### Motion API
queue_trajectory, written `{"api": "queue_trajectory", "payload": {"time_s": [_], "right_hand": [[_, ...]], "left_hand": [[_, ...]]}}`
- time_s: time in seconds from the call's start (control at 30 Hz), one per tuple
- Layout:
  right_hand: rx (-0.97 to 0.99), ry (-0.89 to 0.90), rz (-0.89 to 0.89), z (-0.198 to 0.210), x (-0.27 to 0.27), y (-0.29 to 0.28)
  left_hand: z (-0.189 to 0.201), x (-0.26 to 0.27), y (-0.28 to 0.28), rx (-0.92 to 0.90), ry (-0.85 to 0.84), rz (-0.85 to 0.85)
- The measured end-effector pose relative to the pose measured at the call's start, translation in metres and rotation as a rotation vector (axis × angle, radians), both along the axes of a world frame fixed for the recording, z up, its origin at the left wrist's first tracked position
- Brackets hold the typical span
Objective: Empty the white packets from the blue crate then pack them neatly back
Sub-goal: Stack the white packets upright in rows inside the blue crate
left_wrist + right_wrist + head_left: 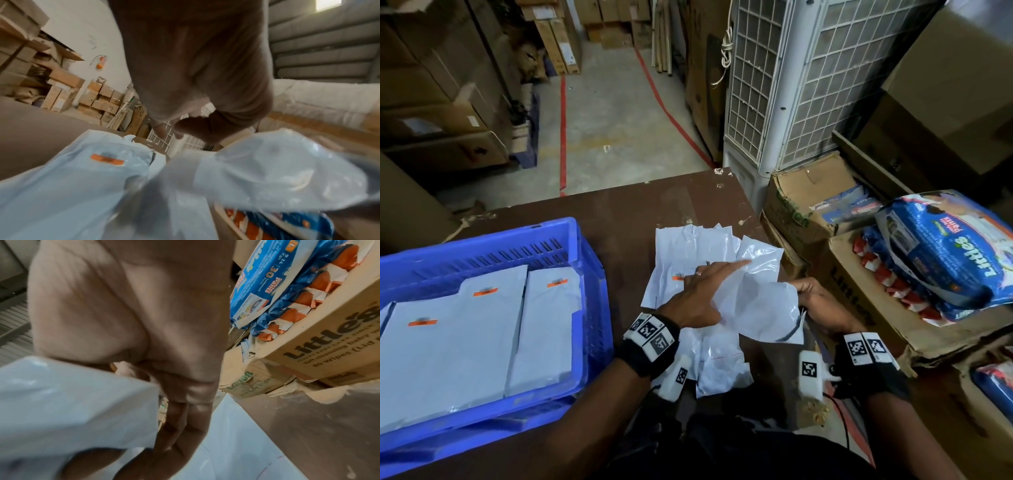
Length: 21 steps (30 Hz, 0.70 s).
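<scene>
The blue crate (592,274) stands on the left of the brown table (619,212) with several white packets (458,342) lying flat inside, orange labels up. A loose pile of white packets (688,253) lies mid-table. My right hand (808,294) pinches the right edge of one crumpled white packet (756,308), lifted just above the pile. My left hand (705,291) reaches over the pile with straight fingers, its thumb side hidden behind that packet's left edge. The left wrist view shows the lifted packet (277,170) beside a labelled one (82,186). The right wrist view shows my fingers (180,418) against the packet (72,402).
Torn cardboard boxes (859,308) crowd the table's right side, with a blue diaper pack (945,260) on top. A white grilled unit (791,85) stands behind the table's far right corner. Stacked cartons (431,85) line the floor to the left.
</scene>
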State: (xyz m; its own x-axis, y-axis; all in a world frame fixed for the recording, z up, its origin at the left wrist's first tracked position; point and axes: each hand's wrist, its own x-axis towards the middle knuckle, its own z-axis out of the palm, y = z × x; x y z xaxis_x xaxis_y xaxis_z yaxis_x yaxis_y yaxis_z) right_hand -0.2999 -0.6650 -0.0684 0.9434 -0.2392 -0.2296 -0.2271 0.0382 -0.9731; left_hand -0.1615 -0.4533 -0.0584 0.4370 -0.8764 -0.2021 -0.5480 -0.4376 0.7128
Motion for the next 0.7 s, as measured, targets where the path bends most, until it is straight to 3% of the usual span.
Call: {"api": "queue_trajectory", "payload": {"time_s": [0.07,0.2,0.3,0.47,0.57,0.7], "right_hand": [[-0.005,0.01,0.002,0.0,-0.001,-0.001],[-0.028,-0.03,0.085,0.012,0.001,-0.001],[-0.063,-0.075,0.103,0.021,0.006,-0.005],[-0.139,-0.114,-0.237,0.014,0.006,-0.016],[-0.079,-0.071,-0.443,0.017,0.0,-0.013],[0.081,-0.098,-0.411,0.03,-0.006,0.007]], "left_hand": [[-0.001,0.0,-0.004,0.069,-0.065,-0.031],[-0.003,-0.005,-0.015,-0.002,-0.082,-0.089],[0.002,-0.009,-0.024,-0.013,-0.069,-0.03],[-0.005,0.003,-0.02,-0.082,0.064,0.092],[-0.003,0.008,-0.017,-0.172,0.126,0.145],[-0.001,0.009,-0.016,-0.207,0.147,0.264]]}}
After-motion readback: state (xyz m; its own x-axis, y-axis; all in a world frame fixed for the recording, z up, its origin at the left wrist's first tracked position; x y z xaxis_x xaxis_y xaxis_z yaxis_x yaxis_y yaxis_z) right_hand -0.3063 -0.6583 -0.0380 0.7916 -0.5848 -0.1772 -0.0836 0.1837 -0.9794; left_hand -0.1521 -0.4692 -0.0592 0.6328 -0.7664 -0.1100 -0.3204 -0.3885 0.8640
